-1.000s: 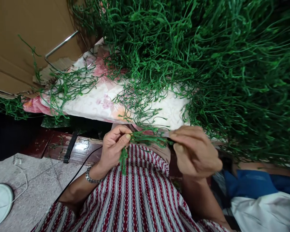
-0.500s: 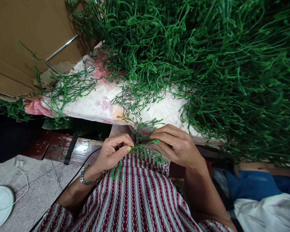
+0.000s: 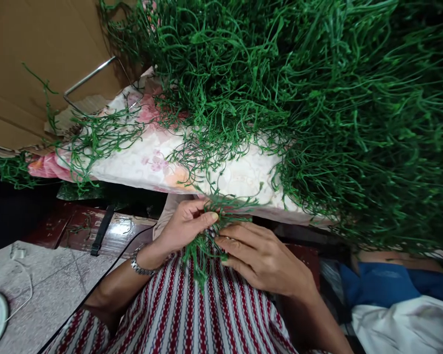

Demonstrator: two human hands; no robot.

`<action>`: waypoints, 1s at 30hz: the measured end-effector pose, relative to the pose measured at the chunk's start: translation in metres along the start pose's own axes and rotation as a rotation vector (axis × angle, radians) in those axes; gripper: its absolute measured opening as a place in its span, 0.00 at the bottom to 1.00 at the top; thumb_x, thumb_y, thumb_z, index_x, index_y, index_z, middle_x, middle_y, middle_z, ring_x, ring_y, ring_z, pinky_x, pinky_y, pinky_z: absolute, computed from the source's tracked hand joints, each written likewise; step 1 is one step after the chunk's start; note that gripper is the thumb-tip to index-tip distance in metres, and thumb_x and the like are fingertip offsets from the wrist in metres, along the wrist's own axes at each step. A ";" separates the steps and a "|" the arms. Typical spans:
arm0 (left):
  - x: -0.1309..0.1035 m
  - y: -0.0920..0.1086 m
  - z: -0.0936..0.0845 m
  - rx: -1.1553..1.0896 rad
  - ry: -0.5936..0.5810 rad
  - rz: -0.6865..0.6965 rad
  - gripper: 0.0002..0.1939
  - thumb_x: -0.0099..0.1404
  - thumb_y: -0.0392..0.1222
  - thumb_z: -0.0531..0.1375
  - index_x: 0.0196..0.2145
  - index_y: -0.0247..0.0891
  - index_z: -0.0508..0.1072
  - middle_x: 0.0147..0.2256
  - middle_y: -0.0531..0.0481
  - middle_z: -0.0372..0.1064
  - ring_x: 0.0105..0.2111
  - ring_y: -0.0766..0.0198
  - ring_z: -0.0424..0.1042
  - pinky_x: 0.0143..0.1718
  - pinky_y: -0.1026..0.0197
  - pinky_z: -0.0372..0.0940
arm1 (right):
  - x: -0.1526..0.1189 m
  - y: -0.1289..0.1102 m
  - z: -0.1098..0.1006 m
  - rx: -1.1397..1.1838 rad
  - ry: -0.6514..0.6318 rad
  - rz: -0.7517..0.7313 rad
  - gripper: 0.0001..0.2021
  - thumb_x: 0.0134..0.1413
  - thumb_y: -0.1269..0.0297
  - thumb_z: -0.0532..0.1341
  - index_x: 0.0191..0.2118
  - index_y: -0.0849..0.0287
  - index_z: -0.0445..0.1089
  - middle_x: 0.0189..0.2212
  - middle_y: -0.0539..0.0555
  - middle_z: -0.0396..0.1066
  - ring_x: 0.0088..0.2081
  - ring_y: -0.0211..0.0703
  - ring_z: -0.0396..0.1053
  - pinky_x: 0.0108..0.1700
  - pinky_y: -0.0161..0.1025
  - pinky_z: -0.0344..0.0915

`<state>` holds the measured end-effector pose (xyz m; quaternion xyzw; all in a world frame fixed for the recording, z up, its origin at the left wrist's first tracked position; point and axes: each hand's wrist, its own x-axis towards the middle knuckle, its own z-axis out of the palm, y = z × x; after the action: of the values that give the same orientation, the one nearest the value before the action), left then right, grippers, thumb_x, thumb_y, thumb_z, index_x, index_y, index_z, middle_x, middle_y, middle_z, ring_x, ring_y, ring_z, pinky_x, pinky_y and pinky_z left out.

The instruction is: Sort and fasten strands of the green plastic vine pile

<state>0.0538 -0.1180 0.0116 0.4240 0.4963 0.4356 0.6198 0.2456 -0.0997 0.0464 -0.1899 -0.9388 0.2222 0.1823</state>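
Floral cloth point(image 3: 147, 160) under wiry green plastic strands point(image 3: 317, 98); left hand point(image 3: 184, 228) & right hand point(image 3: 260, 258) pinch, apparently, a thin green sprig point(image 3: 203, 255).

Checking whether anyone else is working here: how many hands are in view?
2. The left hand and the right hand meet over the lap, both pinching one green sprig. Others may be out of frame.

No words, labels, brand marks, numbers or signs can be read anywhere here. The cardboard point(image 3: 40, 59) is blank on the side that shows, and the cloth point(image 3: 147, 162) carries only a flower pattern.
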 end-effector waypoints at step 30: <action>0.032 0.011 0.035 1.487 -0.034 0.782 0.18 0.62 0.25 0.42 0.32 0.28 0.71 0.30 0.39 0.67 0.29 0.56 0.71 0.21 0.61 0.54 | 0.009 0.031 -0.006 -0.441 0.493 0.262 0.07 0.45 0.73 0.64 0.32 0.55 0.73 0.25 0.50 0.75 0.25 0.40 0.73 0.28 0.32 0.67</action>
<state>0.0913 -0.0872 0.0190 0.8700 0.4620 0.1719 -0.0093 0.2490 -0.0680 0.0386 -0.3914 -0.8597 -0.0167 0.3278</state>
